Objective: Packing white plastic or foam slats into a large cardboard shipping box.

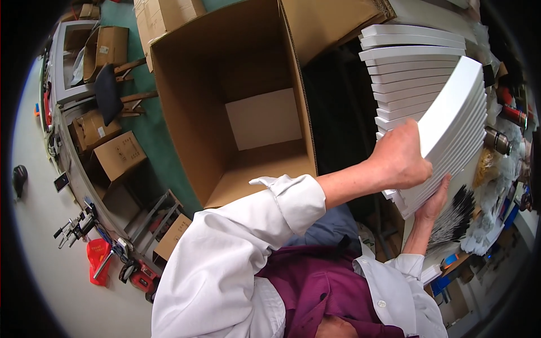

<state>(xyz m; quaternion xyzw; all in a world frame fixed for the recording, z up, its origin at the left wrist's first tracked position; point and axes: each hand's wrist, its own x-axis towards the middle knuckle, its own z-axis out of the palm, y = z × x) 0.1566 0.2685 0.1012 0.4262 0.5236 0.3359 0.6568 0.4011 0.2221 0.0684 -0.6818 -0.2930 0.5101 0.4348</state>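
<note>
On the right, several flat white boxes (453, 107) are bunched together in a tilted stack. My left hand (400, 155) reaches across from the left and is closed at the near side of this stack, its fingertips hidden against the boxes. Lower down, my right hand (435, 201) grips the stack's near right edge, with part of its fingers out of sight behind the boxes. Behind them, more flat white boxes (408, 70) lie piled in overlapping layers. To the left stands a large open cardboard box (189, 112) with a white flat piece (265, 119) at its bottom.
A bundle of thin black-and-white strips (453, 219) lies below the stack. Past it are a metal flask (498, 139) and clear plastic wrapping (490, 197). On the far left are a dark-seated chair (107, 93), smaller cartons (119, 155) and a red bag (98, 261).
</note>
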